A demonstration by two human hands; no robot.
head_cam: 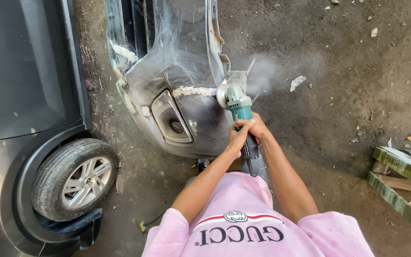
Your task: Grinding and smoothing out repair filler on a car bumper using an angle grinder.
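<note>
Both hands grip a teal angle grinder by its dark handle. My left hand wraps the handle from the left and my right hand from the right. The grinder's head rests against the edge of a detached grey car bumper that stands on the dirt ground. A line of pale filler crosses the bumper beside the grinder head. Dust drifts off to the right of the tool. An empty fog lamp recess sits lower on the bumper.
A dark grey car with a silver alloy wheel stands at the left. Green-painted wooden planks lie at the right edge. Scraps of paper and small stones dot the dirt ground.
</note>
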